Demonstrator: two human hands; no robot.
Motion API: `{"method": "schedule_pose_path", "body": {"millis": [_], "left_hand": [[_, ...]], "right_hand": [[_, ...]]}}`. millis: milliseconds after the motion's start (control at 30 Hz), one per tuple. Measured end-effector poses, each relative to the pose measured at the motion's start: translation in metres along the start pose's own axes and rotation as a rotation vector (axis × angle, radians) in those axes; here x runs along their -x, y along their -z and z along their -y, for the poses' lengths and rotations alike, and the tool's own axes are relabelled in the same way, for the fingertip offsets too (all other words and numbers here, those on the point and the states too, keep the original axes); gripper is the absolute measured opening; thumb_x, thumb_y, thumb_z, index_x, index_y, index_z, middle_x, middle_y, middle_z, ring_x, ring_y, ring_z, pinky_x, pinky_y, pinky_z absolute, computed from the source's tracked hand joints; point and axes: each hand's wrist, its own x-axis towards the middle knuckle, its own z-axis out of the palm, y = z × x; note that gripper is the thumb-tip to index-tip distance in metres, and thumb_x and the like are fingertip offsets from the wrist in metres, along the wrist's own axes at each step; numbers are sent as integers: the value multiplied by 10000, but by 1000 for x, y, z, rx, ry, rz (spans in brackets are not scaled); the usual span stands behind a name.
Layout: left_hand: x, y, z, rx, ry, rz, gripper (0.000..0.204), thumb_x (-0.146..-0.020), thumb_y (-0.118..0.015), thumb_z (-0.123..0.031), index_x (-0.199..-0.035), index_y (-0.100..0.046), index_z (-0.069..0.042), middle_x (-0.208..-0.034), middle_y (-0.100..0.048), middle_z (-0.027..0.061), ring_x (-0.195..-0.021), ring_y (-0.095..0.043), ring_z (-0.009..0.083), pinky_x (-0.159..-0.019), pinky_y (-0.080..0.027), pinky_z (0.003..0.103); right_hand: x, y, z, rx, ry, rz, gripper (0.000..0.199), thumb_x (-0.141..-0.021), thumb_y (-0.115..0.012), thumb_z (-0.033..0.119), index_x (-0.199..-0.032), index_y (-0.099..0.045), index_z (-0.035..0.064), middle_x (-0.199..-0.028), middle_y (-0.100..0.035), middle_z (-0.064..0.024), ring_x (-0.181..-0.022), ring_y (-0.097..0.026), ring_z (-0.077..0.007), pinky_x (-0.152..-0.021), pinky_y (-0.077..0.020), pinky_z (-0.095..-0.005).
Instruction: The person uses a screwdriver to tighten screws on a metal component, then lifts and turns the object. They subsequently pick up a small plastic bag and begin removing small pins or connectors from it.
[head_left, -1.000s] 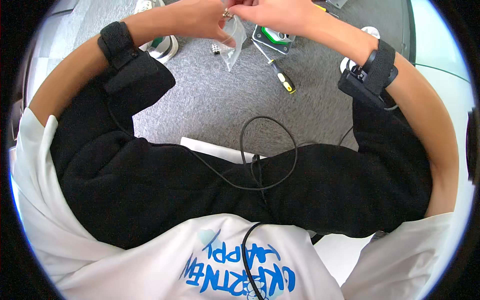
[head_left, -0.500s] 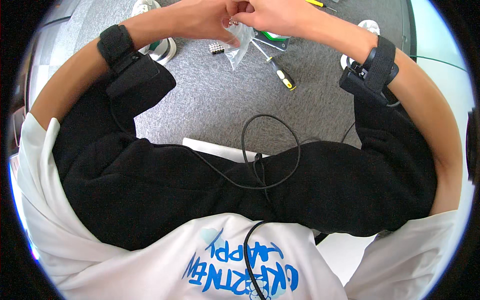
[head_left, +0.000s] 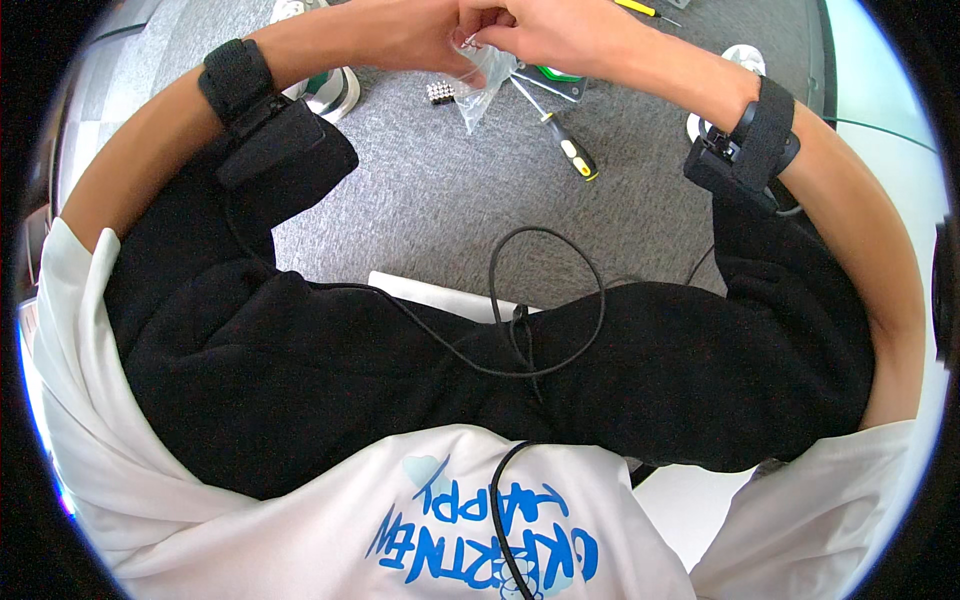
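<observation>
At the top edge, my two hands meet over a small clear plastic bag [head_left: 482,95] that hangs down with its lower corner free. My left hand [head_left: 425,38] is closed on the bag's upper part, its thumb lying along the plastic. My right hand [head_left: 510,28] has its fingers curled and pinched at the bag's mouth; what they grip is hidden. Tiny shiny metal pieces [head_left: 470,42] show beside those fingertips. On the grey carpet just below my left hand sits a block of small silvery round pieces [head_left: 440,93].
A screwdriver [head_left: 572,150] with a black, white and yellow handle lies right of the bag. Beyond its tip is a dark flat piece with a green part [head_left: 555,78]. Another yellow-handled tool [head_left: 645,10] lies farther off. A black cable [head_left: 545,232] loops over my lap.
Both hands stay together at the bag, with only a slight shift of the fingers. The whole picture has moved a few pixels; the things on the carpet lie as before.
</observation>
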Motion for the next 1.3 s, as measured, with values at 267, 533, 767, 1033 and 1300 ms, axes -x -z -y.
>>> {"method": "schedule_pose_path", "body": {"millis": [267,533,767,1033,1300], "left_hand": [[-1,2,-2,-47,11,-4,434,-827,-820,-387,-1059,-702,-39,-987,-732,211,-939,-689,408,-830,-543,460],[-1,1,0,-17,12,-25,430,-819,-834,-364,-1072,-700,-43,-997,-731,206,-940,-690,392,-832,-543,447],[-1,2,-1,45,9,-6,420,-829,-839,-301,-1129,-703,-41,-1055,-737,195,-976,-692,367,-863,-543,425],[2,2,2,82,4,-24,431,-835,-839,-323,-1139,-697,-51,-1059,-740,188,-973,-691,375,-861,-544,422],[7,-6,22,66,-6,-69,417,-821,-838,-328,-1104,-696,-57,-985,-734,211,-910,-691,403,-802,-540,449]], "right_hand": [[0,0,-5,38,80,-11,164,-801,-669,48,-929,-723,-38,-901,-710,-257,-865,-707,-419,-778,-558,-462],[1,0,-2,29,76,-25,162,-807,-661,38,-934,-723,-40,-911,-712,-258,-871,-707,-421,-787,-558,-462],[0,2,3,28,13,-16,156,-827,-673,50,-943,-731,-38,-919,-722,-254,-874,-718,-408,-794,-567,-446],[-5,0,1,37,64,-36,148,-840,-680,68,-936,-736,-30,-903,-722,-251,-859,-718,-412,-781,-569,-452],[-18,-6,2,34,52,-34,154,-860,-659,75,-957,-731,-19,-913,-722,-250,-875,-713,-421,-785,-565,-462]]}}
